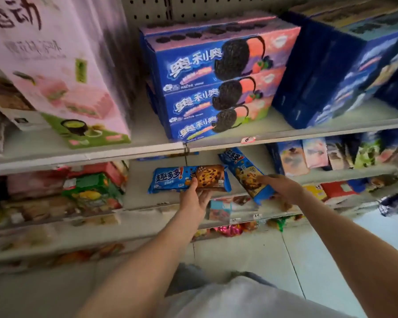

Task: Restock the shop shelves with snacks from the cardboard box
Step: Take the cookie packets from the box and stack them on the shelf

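My left hand (194, 198) holds a blue chocolate-chip cookie packet (170, 180) from below, thumb on its front, level in front of the middle shelf (143, 203). My right hand (283, 185) grips a second blue cookie packet (241, 171), tilted with its top end pointing up and left into the gap under the upper shelf (308, 131). Both packets sit in the open space of the middle shelf. The cardboard box is out of view.
A stack of blue cookie boxes (216, 83) sits on the upper shelf, with a pink and green box (62, 72) to the left and dark blue boxes (342, 70) to the right. Mixed snack packs (90, 189) fill the lower shelves. Pale floor tiles (251, 253) lie below.
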